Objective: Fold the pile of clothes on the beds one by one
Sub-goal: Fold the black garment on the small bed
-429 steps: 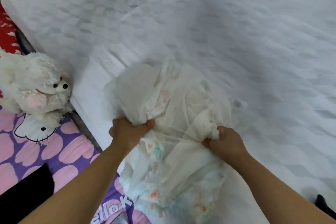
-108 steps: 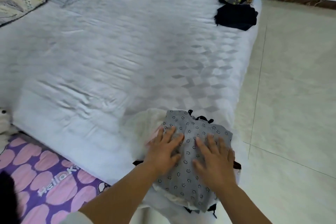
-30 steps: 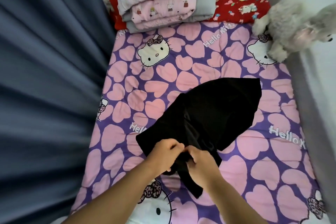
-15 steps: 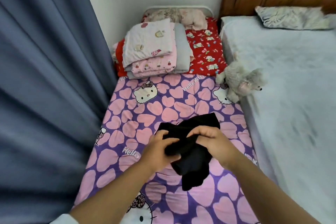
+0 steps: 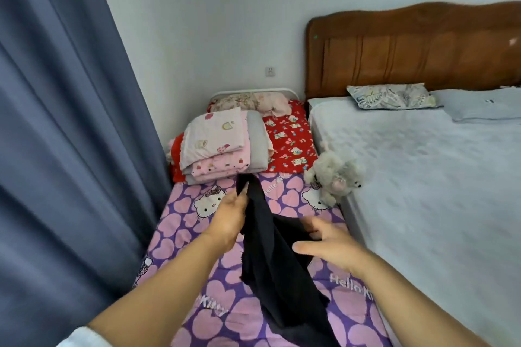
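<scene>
Black garment (image 5: 270,256) held up above the small bed (image 5: 180,222) with its purple heart-print sheet, hanging down between two bare forearms. Left hand (image 5: 229,218) gripping the garment's upper edge, right hand (image 5: 328,245) with fingers loosely spread against the cloth lower down. Folded blankets (image 5: 217,146) stacked at the bed's head, plush toy (image 5: 335,175) beside the larger grey bed (image 5: 423,166).

left hand (image 5: 229,213): raised, fingers pinching | right hand (image 5: 328,245): lower, fingers spread

Two beds: small bed (image 5: 180,214), large bed (image 5: 423,177) beside it. One black garment (image 5: 270,256), one plush toy (image 5: 334,177), two pillows (image 5: 392,96), one curtain (image 5: 62,149), two hands (image 5: 228,220).
</scene>
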`<state>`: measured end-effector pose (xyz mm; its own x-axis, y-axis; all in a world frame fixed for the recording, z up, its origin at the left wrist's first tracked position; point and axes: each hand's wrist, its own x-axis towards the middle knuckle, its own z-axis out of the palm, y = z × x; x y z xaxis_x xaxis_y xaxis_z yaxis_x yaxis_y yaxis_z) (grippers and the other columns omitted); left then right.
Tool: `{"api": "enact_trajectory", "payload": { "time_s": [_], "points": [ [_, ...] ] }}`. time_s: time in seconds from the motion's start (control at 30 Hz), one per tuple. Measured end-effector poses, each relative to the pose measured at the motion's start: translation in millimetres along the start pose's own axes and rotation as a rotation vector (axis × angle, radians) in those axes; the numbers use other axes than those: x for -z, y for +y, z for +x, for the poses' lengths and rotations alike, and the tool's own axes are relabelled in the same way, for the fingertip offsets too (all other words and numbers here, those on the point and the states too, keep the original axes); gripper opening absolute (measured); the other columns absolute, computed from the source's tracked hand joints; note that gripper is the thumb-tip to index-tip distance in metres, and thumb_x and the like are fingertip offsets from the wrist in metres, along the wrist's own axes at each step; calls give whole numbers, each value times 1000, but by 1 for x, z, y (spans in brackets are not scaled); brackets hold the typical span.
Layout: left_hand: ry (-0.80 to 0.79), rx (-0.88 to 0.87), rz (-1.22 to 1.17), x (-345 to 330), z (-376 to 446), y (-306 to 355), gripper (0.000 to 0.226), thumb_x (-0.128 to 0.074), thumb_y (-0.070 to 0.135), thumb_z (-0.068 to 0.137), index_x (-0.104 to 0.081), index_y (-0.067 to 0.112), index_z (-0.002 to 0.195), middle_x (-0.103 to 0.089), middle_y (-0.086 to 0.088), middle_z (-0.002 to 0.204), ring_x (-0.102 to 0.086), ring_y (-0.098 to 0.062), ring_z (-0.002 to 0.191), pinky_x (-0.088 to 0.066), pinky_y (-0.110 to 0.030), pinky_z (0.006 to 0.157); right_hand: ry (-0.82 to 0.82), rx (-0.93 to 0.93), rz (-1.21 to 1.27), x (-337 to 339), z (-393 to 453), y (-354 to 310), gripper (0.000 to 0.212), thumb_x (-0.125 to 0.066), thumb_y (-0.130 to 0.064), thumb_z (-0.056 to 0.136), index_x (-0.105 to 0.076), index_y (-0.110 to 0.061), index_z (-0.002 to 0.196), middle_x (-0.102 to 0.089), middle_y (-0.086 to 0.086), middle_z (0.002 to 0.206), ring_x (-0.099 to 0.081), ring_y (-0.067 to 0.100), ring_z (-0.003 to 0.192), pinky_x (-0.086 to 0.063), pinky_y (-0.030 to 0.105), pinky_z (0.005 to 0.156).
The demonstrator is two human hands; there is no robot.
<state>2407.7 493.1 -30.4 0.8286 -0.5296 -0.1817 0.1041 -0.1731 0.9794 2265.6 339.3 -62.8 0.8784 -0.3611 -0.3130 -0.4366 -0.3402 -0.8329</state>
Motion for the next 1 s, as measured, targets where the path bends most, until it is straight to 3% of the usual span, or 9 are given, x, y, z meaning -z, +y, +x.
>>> {"api": "enact_trajectory", "payload": {
  "time_s": [0.1,0.2,0.27,0.33,0.4,0.5,0.63,0.8,1.0],
  "points": [
    [42,-177,152,-5,-9,25,59,-43,85,62,-43,27,70,-48,6,63,-46,-9,63,-38,-26,65,-5,62,97,-8,-3,-12,103,-80,-43,60,-26,-35,147,-45,-9,138,-49,15,126,-42,37,105],
    [-56,-156,-44,-4,-16,42,74,-31,94,48,-53,39,93,-58,14,84,-55,-5,85,-42,-27,88,-62,213,93,-19,-2,-27,71,-70,-45,61,-50,-42,129,-54,-14,130,-53,7,119,-45,29,100],
    [-102,-88,-72,-1,-22,54,51,-37,79,77,-63,34,79,-65,11,78,-60,-2,76,-43,-22,80,-4,292,-15,-24,0,-36,21,-64,-25,78,-68,-34,97,-65,-14,108,-58,6,104,-45,17,90],
    [-105,-74,197,10,-26,61,33,-55,41,91,-65,26,64,-64,0,76,-57,-9,63,-43,-23,69,106,300,-2,-24,1,-42,22,-58,-8,87,-70,-25,79,-68,-10,84,-58,7,84,-45,16,75],
    [-180,-179,568,24,-30,63,8,-70,26,82,-64,21,81,-62,5,88,-54,-8,72,-43,-20,72,191,324,20,-18,2,-52,16,-58,-9,90,-69,-14,79,-66,0,74,-54,5,68,-42,20,65],
    [-324,-202,1070,40,-29,57,42,-76,28,75,-60,24,113,-56,12,108,-52,-6,96,-38,-13,75,80,390,-8,-10,0,-70,20,-63,-12,88,-63,-16,69,-54,-4,60,-44,5,57,-36,23,59],
    [-396,-415,1280,43,-34,64,17,-60,4,81,-67,10,95,-66,-3,94,-53,-14,83,-42,-24,74,-140,330,-2,-10,-4,-75,9,-66,-7,82,-71,-14,78,-69,-8,70,-61,-1,63,-45,12,63],
    [-384,-690,1275,54,-39,76,25,-53,-6,80,-69,12,90,-62,0,94,-56,-16,92,-46,-29,85,51,240,-4,-4,4,-60,10,-65,-12,83,-69,-20,84,-72,2,91,-66,9,78,-55,23,77],
    [-309,-988,1127,65,-52,98,25,-57,-10,75,-68,9,86,-61,0,88,-50,-7,83,-42,-20,77,28,218,-162,-4,16,-63,76,-75,-30,76,-38,-28,142,-44,-6,139,-41,14,129,-37,31,106]
  ]
}}
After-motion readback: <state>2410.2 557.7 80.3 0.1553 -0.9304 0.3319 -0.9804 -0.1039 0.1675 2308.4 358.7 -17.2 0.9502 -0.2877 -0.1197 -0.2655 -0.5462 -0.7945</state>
